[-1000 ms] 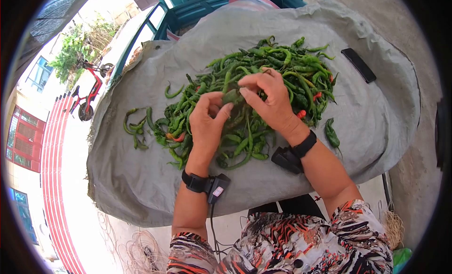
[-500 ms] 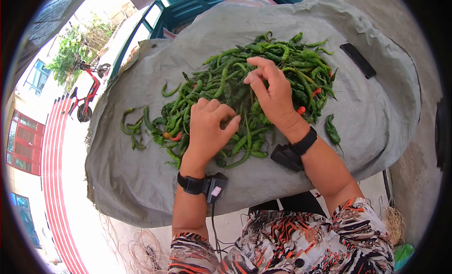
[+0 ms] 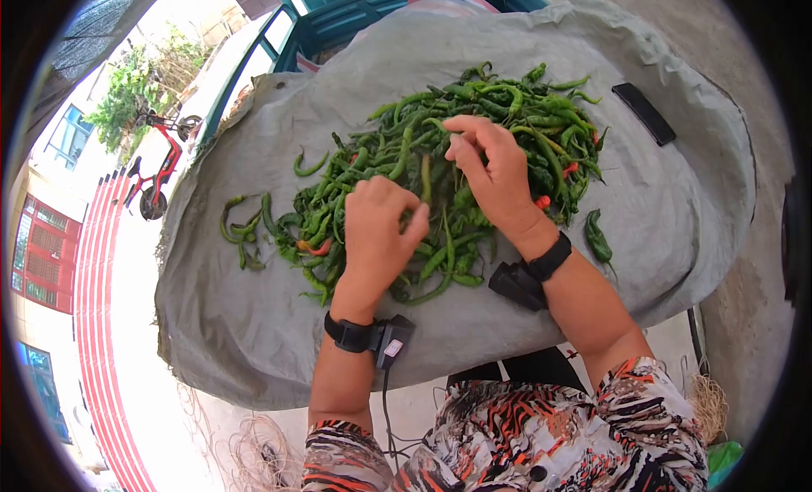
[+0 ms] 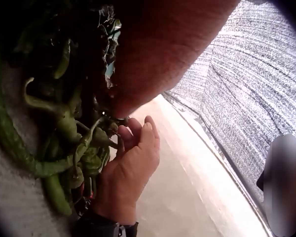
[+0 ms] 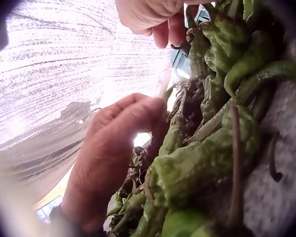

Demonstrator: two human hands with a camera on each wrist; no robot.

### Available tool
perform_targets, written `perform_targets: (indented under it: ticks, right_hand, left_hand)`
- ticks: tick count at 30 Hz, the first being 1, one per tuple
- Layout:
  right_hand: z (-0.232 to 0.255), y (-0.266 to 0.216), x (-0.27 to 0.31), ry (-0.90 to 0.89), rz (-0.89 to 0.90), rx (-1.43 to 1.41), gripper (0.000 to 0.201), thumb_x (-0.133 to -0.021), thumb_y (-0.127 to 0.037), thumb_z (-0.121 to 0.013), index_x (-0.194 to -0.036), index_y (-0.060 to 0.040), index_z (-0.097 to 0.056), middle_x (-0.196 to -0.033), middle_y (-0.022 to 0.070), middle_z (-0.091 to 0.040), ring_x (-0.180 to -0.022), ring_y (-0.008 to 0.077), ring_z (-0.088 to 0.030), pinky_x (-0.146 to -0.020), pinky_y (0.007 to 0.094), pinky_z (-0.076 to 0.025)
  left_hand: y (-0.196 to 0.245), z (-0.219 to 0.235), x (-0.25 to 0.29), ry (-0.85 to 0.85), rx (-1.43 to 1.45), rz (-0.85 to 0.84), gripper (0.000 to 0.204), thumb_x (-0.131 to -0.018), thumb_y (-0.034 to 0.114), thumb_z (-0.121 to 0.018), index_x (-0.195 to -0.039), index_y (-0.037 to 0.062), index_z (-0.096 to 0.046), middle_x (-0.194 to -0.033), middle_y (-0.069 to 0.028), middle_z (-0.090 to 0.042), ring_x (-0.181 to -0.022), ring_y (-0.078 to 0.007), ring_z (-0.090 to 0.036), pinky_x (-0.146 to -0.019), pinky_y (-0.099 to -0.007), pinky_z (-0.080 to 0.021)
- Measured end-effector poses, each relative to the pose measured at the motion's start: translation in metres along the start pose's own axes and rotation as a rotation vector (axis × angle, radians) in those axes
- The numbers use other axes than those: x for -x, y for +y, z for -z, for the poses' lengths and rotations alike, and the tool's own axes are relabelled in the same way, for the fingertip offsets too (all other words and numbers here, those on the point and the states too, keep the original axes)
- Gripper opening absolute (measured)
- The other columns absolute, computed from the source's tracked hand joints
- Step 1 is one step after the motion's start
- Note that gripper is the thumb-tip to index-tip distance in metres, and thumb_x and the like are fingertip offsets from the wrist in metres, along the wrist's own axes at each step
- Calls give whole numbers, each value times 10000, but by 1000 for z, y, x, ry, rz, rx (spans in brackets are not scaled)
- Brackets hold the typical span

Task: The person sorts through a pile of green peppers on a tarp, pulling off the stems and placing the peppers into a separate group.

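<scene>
Between the hands, a slightly blurred light-green pepper [image 3: 425, 179] stands over the pile of green peppers [image 3: 406, 137]. My left hand [image 3: 376, 234], its fingers bent, pinches the pepper's lower end; the right wrist view shows the left hand [image 5: 108, 153] with thumb and forefinger together and a bit of green at their tips. My right hand [image 3: 499, 175] is over the pile's right part, fingers loosely bent, with nothing visible in them. In the left wrist view the right hand [image 4: 130, 170] has its fingers apart from the thumb, beside pepper stems.
A black phone [image 3: 644, 114] lies at the right of the grey cloth [image 3: 474, 327]. One dark green pepper [image 3: 597, 238] sits apart on the right, and a few thin ones [image 3: 241, 230] on the left. Behind are blue-green rails [image 3: 338, 16] and a red scooter [image 3: 167, 166].
A second ago both hands were close together around a dark green pepper. They have since moved apart, the left toward me, and a lighter pepper now shows between them.
</scene>
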State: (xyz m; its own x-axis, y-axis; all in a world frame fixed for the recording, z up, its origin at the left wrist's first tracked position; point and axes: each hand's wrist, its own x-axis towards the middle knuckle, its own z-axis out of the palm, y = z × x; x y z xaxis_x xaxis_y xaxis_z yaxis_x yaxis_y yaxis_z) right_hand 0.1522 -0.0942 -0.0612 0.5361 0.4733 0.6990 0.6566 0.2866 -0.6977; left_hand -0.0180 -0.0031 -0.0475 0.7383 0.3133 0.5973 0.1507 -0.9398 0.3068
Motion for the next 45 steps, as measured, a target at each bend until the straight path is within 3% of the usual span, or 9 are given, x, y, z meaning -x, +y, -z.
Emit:
perform_targets:
  ticks: [6,16,22,25,30,34,40,43,45]
  right_hand:
    - [12,-13,-3,-195,152,80,159,-866,-224,-714,-992,-130,-692,-723,-29,-646,-709,163,-596,-984,394,-407]
    - [2,-6,0,-360,341,209,159,-779,-250,-787,-866,-143,-706,-705,-36,-650,-724,172,-614,-1061,449,-385]
    - [-2,-3,1,-270,325,231,89,-819,-188,-745,-860,-123,-701,-742,-4,-668,-728,196,-633,-1032,439,-405]
    - [0,-3,-1,-170,272,270,84,-840,-187,-729,-863,-113,-696,-752,-3,-670,-721,197,-636,-1023,436,-405]
    - [5,-6,-2,-120,59,255,90,-876,-184,-701,-929,-112,-689,-781,8,-679,-738,207,-646,-1021,445,-391]
    - [4,-5,-4,-41,164,283,98,-894,-176,-680,-966,-109,-687,-818,21,-694,-728,197,-637,-1023,447,-384]
    - [2,2,-4,-20,265,213,108,-901,-198,-672,-935,-97,-691,-818,14,-691,-707,177,-628,-1010,434,-395]
    - [7,-5,-3,-92,238,121,120,-895,-224,-678,-902,-105,-696,-786,3,-683,-690,169,-631,-1008,423,-396]
    - [9,-9,-3,-180,221,60,129,-890,-242,-683,-885,-114,-698,-754,-4,-673,-668,159,-624,-1009,413,-394]
  left_hand:
    - [8,8,0,304,723,490,208,-1001,241,-625,-921,49,-608,-786,43,-557,-703,-27,-468,-635,-186,-380]
    - [-15,2,1,275,1276,453,162,-1045,181,-513,-1044,20,-533,-1012,-126,-686,-875,-174,-678,-755,-301,-550]
    - [-11,2,-2,364,1300,492,177,-1053,178,-492,-1103,13,-532,-1021,-126,-682,-851,-165,-668,-742,-285,-542]
    - [-12,5,1,208,1010,503,252,-999,218,-612,-1139,18,-550,-975,-98,-681,-772,-127,-633,-685,-267,-514]
    - [2,3,2,-277,272,94,521,-757,245,-819,-1186,60,-588,-843,-26,-663,-770,-196,-568,-704,-354,-447]
    - [16,7,-2,-413,75,-34,622,-717,226,-819,-1271,81,-577,-850,-4,-654,-871,-236,-534,-837,-368,-431]
    - [8,-5,7,-234,335,36,566,-808,137,-759,-1317,62,-523,-896,-20,-675,-833,-178,-575,-807,-339,-450]
    - [12,2,6,-180,835,416,403,-914,74,-657,-1288,55,-507,-973,-56,-689,-791,-127,-591,-753,-286,-472]
    - [11,5,4,-44,989,471,336,-947,47,-613,-1262,52,-497,-1021,-78,-689,-756,-103,-602,-668,-245,-474]
